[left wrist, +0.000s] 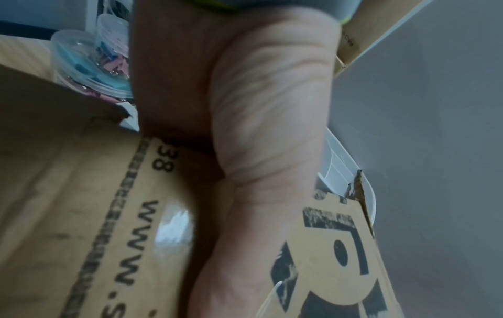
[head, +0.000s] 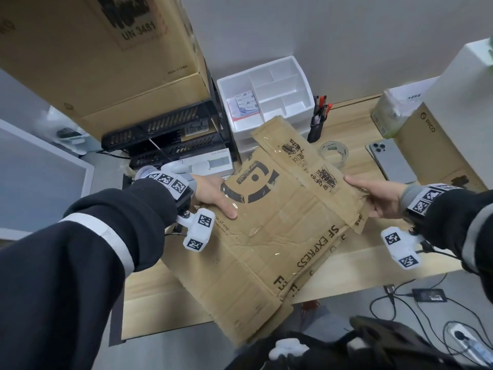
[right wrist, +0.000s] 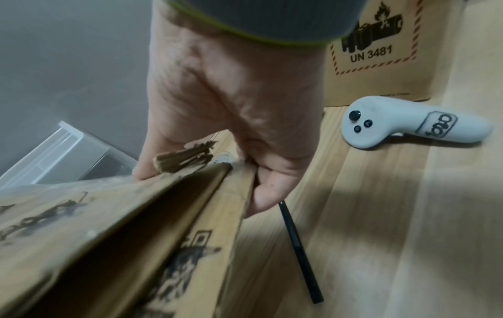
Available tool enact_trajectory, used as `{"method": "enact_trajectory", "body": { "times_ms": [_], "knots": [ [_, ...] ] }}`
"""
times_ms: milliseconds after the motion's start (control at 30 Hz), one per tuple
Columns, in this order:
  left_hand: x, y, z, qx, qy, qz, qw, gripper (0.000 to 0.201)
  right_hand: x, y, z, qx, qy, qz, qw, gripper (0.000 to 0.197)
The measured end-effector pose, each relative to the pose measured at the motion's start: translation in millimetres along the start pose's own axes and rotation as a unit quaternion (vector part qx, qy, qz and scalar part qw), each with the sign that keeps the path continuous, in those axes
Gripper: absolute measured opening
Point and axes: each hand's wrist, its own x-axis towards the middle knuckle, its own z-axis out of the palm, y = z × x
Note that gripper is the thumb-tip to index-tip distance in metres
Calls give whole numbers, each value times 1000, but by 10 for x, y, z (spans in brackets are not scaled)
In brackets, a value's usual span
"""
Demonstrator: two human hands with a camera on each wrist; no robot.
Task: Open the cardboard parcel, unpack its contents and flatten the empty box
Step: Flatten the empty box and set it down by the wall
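**Flattened box held at both ends above the worktop**

The cardboard box (head: pixel 269 225) is already collapsed into a flat, creased sheet, and the person holds it slightly tilted over the pale wooden worktop (head: pixel 354 260), its near corner hanging past the front edge at 6 o'clock. Each hand takes one side, which I judge keeps the loose layers pressed together so the sheet does not spring open again.

The left hand (head: pixel 213 194) is at 9 o'clock on the box. Its grip pinches the edge: the thumb lies flat across the printed top by the black round logo, and the fingers are hidden beneath. The left wrist view shows that thumb (left wrist: pixel 261 150) lying flat on the printed face.

The right hand (head: pixel 378 194) is at 3 o'clock, its grip pinching the torn, ragged edge. The right wrist view shows the fingers (right wrist: pixel 261 189) curled under the doubled layers while the thumb bears on top, clamping the fold shut.

Things unrelated to the flattening sit out of the way: a white drawer organiser (head: pixel 266 94) at 12 o'clock, a pen cup (head: pixel 317 126) and a tape roll (head: pixel 333 153) just beyond the box, a phone (head: pixel 392 161) at 2 o'clock. A white controller (right wrist: pixel 408 123) and a black pen (right wrist: pixel 299 253) lie on the worktop under the right hand, perhaps the unpacked contents, though I cannot tell.

The task looks nearly done; only setting the sheet down seems left.
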Motion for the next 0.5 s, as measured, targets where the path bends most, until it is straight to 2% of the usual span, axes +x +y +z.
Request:
{"method": "enact_trajectory", "body": {
  "times_ms": [100,167,233,333,367,400,467,500],
  "knots": [
    [-58,-12,56,21,-46,-11,999,75,-74,50,-59,-3,-14,-18,1000,52],
    [-120,-22,86,22,-61,-11,998,64,-122,73,-98,-16,-53,-38,998,72],
    [-153,-33,104,10,-65,-15,998,62,-170,65,-122,-38,-100,-49,993,78],
    [-211,-67,116,-20,-60,-29,998,68,-283,-70,-37,-58,-129,-68,988,42],
    [-234,-79,121,-35,-52,-35,997,62,-301,-136,-6,-58,-126,-81,987,40],
    [-250,-79,136,-53,-44,-40,997,55,-309,-206,9,-61,-126,-97,985,50],
    [-271,-125,166,-92,-29,-43,994,54,-313,-330,50,-84,-127,-129,980,83],
    [-312,-146,190,-108,-22,-38,993,51,-325,-393,100,-95,-132,-143,976,89]
  ]
}}
